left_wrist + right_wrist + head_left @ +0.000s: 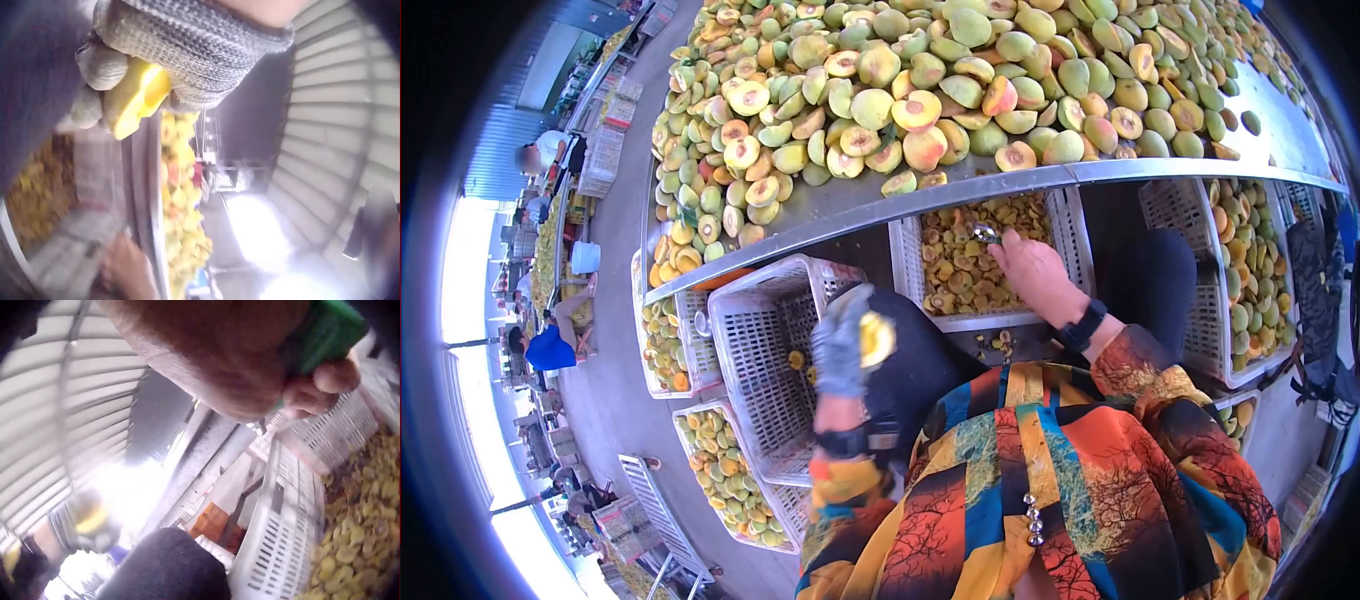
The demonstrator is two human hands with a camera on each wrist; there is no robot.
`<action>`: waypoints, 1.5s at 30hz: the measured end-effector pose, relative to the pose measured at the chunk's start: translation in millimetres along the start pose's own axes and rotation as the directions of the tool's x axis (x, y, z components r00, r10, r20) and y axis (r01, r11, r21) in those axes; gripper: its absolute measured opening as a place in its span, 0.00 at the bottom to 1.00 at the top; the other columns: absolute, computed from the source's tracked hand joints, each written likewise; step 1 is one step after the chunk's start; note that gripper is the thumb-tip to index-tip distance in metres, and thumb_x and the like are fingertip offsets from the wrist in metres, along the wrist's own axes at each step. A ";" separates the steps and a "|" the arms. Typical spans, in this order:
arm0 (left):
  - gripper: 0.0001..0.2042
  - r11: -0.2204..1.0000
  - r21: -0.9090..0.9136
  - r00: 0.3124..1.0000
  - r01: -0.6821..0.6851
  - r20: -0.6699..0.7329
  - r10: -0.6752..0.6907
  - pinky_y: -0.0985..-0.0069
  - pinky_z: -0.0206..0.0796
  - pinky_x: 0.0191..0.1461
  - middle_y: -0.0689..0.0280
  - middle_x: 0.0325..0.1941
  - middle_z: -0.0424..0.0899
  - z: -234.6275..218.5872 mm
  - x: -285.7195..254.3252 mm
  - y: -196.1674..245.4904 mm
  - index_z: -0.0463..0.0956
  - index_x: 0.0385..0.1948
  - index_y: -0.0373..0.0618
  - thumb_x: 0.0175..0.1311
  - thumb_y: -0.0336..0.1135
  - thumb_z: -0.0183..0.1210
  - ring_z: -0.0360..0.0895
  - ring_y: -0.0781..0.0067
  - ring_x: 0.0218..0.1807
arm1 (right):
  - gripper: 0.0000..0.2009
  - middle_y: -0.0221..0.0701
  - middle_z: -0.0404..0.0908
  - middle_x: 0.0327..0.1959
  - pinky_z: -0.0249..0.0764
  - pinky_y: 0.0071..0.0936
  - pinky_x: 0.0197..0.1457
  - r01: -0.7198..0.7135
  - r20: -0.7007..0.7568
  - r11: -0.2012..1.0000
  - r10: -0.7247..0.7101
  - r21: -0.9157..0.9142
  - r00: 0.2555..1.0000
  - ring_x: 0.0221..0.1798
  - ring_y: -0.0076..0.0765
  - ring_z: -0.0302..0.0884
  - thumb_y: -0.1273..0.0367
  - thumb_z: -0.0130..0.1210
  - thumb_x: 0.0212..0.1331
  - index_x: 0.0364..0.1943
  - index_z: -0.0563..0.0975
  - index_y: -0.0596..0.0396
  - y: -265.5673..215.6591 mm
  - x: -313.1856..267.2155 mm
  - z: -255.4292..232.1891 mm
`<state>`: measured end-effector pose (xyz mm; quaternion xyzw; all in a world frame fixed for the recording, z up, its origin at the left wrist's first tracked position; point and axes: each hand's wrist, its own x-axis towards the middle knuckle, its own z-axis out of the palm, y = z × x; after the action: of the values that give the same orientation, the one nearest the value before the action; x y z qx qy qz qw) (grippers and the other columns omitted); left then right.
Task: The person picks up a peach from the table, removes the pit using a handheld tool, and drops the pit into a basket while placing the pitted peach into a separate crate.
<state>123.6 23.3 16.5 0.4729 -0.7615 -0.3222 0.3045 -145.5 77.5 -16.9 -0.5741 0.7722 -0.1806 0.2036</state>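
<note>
My left hand [838, 345], in a grey knit glove, holds a yellow-fleshed peach half [877, 339] over the white slatted crate [765, 300]. In the left wrist view the gloved fingers curl round the peach half [140, 97], its cut face showing. My bare right hand [1040, 273] grips a metal spoon [984, 233] just in front of the table edge, above a crate of yellow scooped-out pieces [980, 265]. The right wrist view shows the spoon's green handle [331, 334] in the curled fingers; its metal end is mostly hidden there.
A metal table [855, 222] heaped with halved peaches [920, 110] stretches across the front. Crates of peach halves stand at the left [735, 475] and right [1255, 270]. My knees [920, 350] flank the middle crate. Other people work at a long table far left.
</note>
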 end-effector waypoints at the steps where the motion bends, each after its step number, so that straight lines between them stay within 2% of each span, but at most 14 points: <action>1: 0.15 0.983 0.107 0.984 0.147 0.091 -0.157 0.74 0.66 0.49 0.58 0.42 0.77 -34.4 -13.7 -26.5 0.73 0.44 0.45 0.55 0.36 0.55 0.74 0.64 0.46 | 0.15 0.48 0.75 0.21 0.70 0.45 0.30 -0.002 0.010 1.000 0.002 0.005 1.000 0.26 0.53 0.74 0.59 0.44 0.59 0.28 0.68 0.60 4.0 -3.8 2.2; 4: 0.21 0.716 0.511 0.832 0.475 0.003 -0.554 0.71 0.64 0.52 0.53 0.49 0.74 -90.6 -16.1 -45.9 0.71 0.47 0.41 0.53 0.41 0.57 0.71 0.60 0.52 | 0.15 0.51 0.74 0.22 0.69 0.46 0.31 -0.071 0.096 0.988 0.058 0.134 0.994 0.28 0.57 0.73 0.61 0.48 0.56 0.29 0.67 0.62 13.4 1.2 10.1; 6: 0.24 0.813 0.557 0.985 0.170 -0.073 -0.156 0.69 0.62 0.53 0.51 0.46 0.75 -93.6 13.3 -42.5 0.70 0.47 0.37 0.52 0.43 0.59 0.72 0.57 0.51 | 0.15 0.52 0.74 0.20 0.68 0.47 0.32 0.017 0.041 0.955 -0.030 0.297 0.999 0.28 0.59 0.72 0.63 0.52 0.52 0.30 0.65 0.63 11.8 -1.5 21.6; 14: 0.33 0.658 0.722 0.966 0.214 -0.058 -0.250 0.60 0.66 0.43 0.47 0.38 0.77 27.7 200.0 18.8 0.50 0.62 0.53 0.54 0.48 0.52 0.76 0.50 0.39 | 0.12 0.49 0.72 0.19 0.68 0.44 0.30 0.162 -0.109 0.893 -0.128 0.420 0.986 0.27 0.57 0.72 0.68 0.53 0.49 0.29 0.63 0.60 0.8 -9.5 -24.1; 18: 0.37 0.712 0.563 0.899 0.420 -0.149 -0.412 0.64 0.67 0.44 0.48 0.41 0.76 51.2 211.7 12.2 0.47 0.63 0.53 0.51 0.39 0.58 0.76 0.52 0.41 | 0.11 0.50 0.73 0.21 0.68 0.44 0.30 0.097 -0.091 0.901 -0.065 0.422 0.994 0.29 0.58 0.72 0.69 0.52 0.50 0.31 0.65 0.60 4.6 -19.3 -32.3; 21: 0.31 0.958 0.139 0.935 0.250 -0.293 -0.201 0.66 0.69 0.39 0.51 0.45 0.76 41.1 199.7 -19.9 0.58 0.58 0.49 0.49 0.29 0.58 0.78 0.60 0.36 | 0.13 0.45 0.74 0.20 0.69 0.37 0.29 0.145 -0.104 0.848 -0.107 0.510 0.989 0.25 0.51 0.74 0.66 0.51 0.53 0.37 0.66 0.60 -2.6 -17.8 -32.1; 26: 0.26 0.619 -0.758 0.958 0.205 0.024 -0.287 0.84 0.67 0.19 0.59 0.39 0.77 18.6 126.1 32.6 0.64 0.52 0.40 0.48 0.27 0.61 0.76 0.74 0.26 | 0.17 0.38 0.74 0.21 0.69 0.30 0.29 0.025 0.072 0.664 -0.118 0.748 0.990 0.22 0.38 0.73 0.64 0.50 0.56 0.47 0.66 0.57 -36.4 3.8 -23.7; 28: 0.25 0.531 -0.814 0.955 0.236 0.093 -0.282 0.86 0.67 0.19 0.61 0.39 0.77 26.9 95.2 50.6 0.65 0.51 0.40 0.48 0.28 0.61 0.76 0.75 0.26 | 0.18 0.35 0.75 0.24 0.69 0.28 0.29 0.317 -0.265 0.645 -0.179 0.695 0.947 0.22 0.31 0.72 0.66 0.50 0.56 0.50 0.65 0.56 -51.8 13.9 -10.0; 32: 0.22 0.513 -0.802 0.935 0.306 0.151 -0.322 0.89 0.61 0.15 0.65 0.35 0.76 48.4 53.6 76.0 0.66 0.46 0.39 0.49 0.34 0.61 0.71 0.81 0.21 | 0.17 0.32 0.76 0.27 0.69 0.25 0.29 0.391 -0.350 0.546 -0.182 0.741 0.919 0.24 0.25 0.72 0.66 0.51 0.56 0.48 0.66 0.56 -68.0 14.8 -4.9; 35: 0.23 0.579 -0.796 0.953 0.175 -0.011 -0.303 0.84 0.66 0.30 0.65 0.38 0.74 73.1 44.2 64.2 0.66 0.46 0.41 0.57 0.50 0.51 0.73 0.79 0.32 | 0.17 0.30 0.73 0.26 0.69 0.22 0.26 -0.262 0.284 0.190 -0.101 0.946 0.954 0.23 0.23 0.70 0.62 0.52 0.57 0.45 0.67 0.56 -66.8 1.9 -18.2; 38: 0.24 0.451 -0.879 0.948 0.157 0.005 -0.320 0.73 0.64 0.49 0.66 0.38 0.75 90.3 45.3 47.1 0.69 0.44 0.43 0.60 0.56 0.43 0.71 0.73 0.43 | 0.18 0.27 0.72 0.22 0.67 0.26 0.23 -0.085 0.130 0.428 -0.079 0.900 0.988 0.20 0.22 0.68 0.62 0.51 0.58 0.47 0.65 0.57 -66.6 -5.7 -4.4; 39: 0.22 0.299 -0.921 0.901 0.250 0.108 -0.421 0.75 0.66 0.44 0.67 0.40 0.74 90.8 47.2 42.8 0.68 0.46 0.43 0.61 0.53 0.46 0.72 0.74 0.41 | 0.16 0.33 0.73 0.18 0.67 0.34 0.22 0.228 -0.208 0.567 -0.101 0.791 0.973 0.17 0.35 0.72 0.61 0.49 0.58 0.43 0.65 0.59 -70.1 -5.3 3.8; 41: 0.18 0.112 -0.912 0.750 0.395 0.250 -0.613 0.77 0.69 0.36 0.67 0.41 0.73 94.0 44.4 37.2 0.68 0.47 0.42 0.60 0.45 0.50 0.72 0.75 0.38 | 0.15 0.39 0.73 0.17 0.67 0.38 0.23 0.173 -0.136 0.667 -0.107 0.725 0.985 0.20 0.44 0.73 0.62 0.47 0.59 0.39 0.65 0.60 -58.2 -10.6 4.8; 45: 0.21 0.286 -0.875 0.782 0.391 0.152 -0.605 0.71 0.66 0.44 0.67 0.39 0.75 95.1 38.9 41.8 0.72 0.41 0.45 0.59 0.54 0.47 0.72 0.72 0.41 | 0.13 0.51 0.71 0.17 0.65 0.46 0.27 0.123 0.018 0.828 -0.158 0.548 0.987 0.26 0.60 0.71 0.63 0.44 0.59 0.30 0.62 0.61 -56.7 -25.6 -18.6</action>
<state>14.4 21.4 -2.6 0.4932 -0.2613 -0.6894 0.4617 -102.5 87.3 30.8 -0.5531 0.6379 -0.3892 0.3685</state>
